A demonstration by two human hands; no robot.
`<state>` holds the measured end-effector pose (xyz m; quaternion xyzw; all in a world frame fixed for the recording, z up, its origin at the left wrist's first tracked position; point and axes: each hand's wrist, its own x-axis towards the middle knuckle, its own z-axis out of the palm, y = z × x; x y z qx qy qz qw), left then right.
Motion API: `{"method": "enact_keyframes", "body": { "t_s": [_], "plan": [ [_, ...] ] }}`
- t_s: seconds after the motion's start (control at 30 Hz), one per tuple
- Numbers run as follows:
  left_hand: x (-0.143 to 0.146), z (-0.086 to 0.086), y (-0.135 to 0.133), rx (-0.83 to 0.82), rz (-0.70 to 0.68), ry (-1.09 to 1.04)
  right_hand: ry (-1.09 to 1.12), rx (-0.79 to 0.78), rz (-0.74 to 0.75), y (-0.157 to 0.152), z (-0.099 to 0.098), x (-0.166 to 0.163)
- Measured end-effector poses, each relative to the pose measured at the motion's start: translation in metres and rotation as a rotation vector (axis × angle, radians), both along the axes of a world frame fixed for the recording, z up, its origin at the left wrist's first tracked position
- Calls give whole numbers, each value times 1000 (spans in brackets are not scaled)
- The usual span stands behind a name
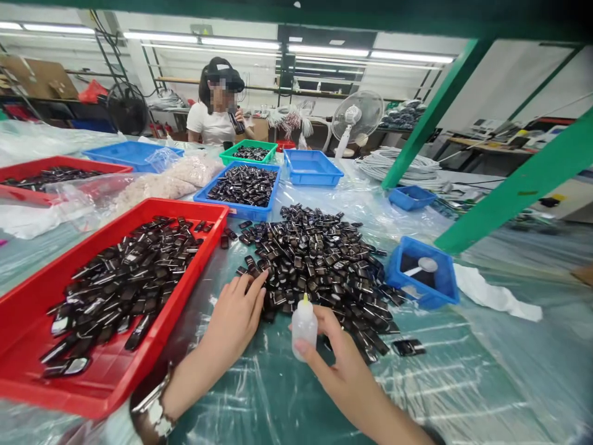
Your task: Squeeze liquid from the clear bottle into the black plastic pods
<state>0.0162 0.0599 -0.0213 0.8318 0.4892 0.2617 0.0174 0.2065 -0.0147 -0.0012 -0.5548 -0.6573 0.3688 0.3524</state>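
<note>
My right hand [333,358] is wrapped round a small white squeeze bottle [304,327], held upright with its yellow tip pointing up. The bottle is just in front of a heap of small glossy black plastic parts [319,259] on the table. At the heap's near left edge lies my left hand [238,309], its fingers stretched out and touching the parts. Its fingertips are partly hidden among them, and I see nothing held there. One loose black part [408,347] lies apart, right of my right hand.
Left stands a long red tray [185,296] of black parts. Behind the heap are a blue tray [259,213] and a green tray [273,148] of parts. A small blue bin [447,275] stands right, near slanted green posts [519,185]. A person [213,123] sits opposite.
</note>
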Motion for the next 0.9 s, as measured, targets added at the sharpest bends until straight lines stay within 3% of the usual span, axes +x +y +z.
{"method": "enact_keyframes", "body": {
  "t_s": [0.27,0.4,0.57,0.8,0.9],
  "plan": [
    [-8,-1,-7,-42,-36,-82,7,25,-51,-5,4,7],
    [-4,8,-15,-93,-70,-157,16,60,-68,-7,5,12],
    [2,22,-43,-197,-192,-203,87,64,-142,-9,10,19],
    [6,9,-53,-257,-265,-125,40,151,-157,-6,14,26],
    [4,12,-50,-280,-268,-148,-18,139,-123,-7,15,27]
  ]
}}
